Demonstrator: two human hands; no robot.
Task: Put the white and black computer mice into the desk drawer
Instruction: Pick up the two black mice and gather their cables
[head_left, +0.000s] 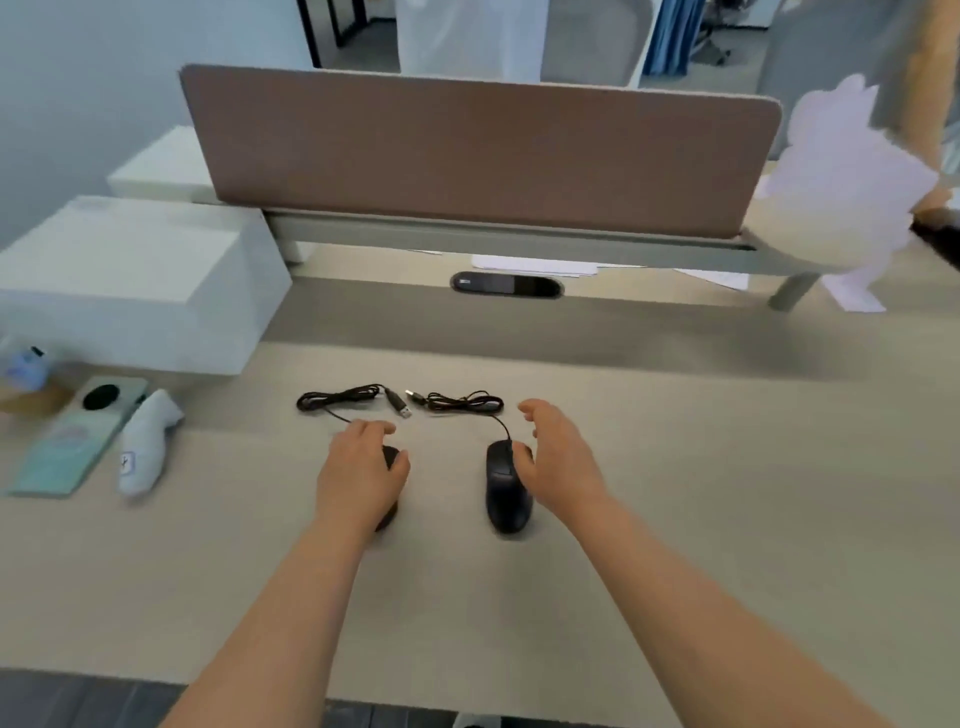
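The black plastic computer mouse (508, 488) lies mid-desk, long way pointing from the near edge to the far edge, just left of the open right hand (558, 457). The left hand (361, 473) covers another dark mouse (389, 457).

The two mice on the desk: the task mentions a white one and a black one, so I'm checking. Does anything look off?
Yes. Both look black: the mouse beside the right hand, and the dark edge of the mouse under the left hand. No white mouse shows. Both cables lie bundled, unplugged.
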